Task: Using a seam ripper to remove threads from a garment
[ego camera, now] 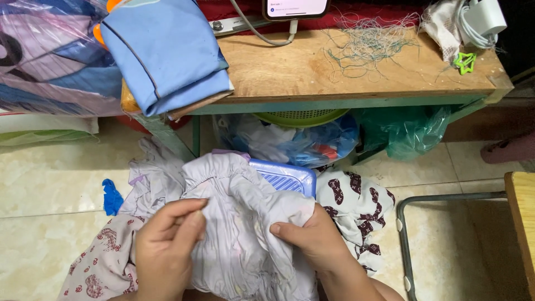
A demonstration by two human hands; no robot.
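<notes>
Gripping the lilac garment in both hands: left hand pinches a fold, right hand fingers clamp its edge. It sits over the lap, atop a blue basket. Looks like seam inspection or thread trimming; next move probably needs a re-grip further along. Green basket under the worktop: contents not visible. Blue bag holds cloth.
</notes>
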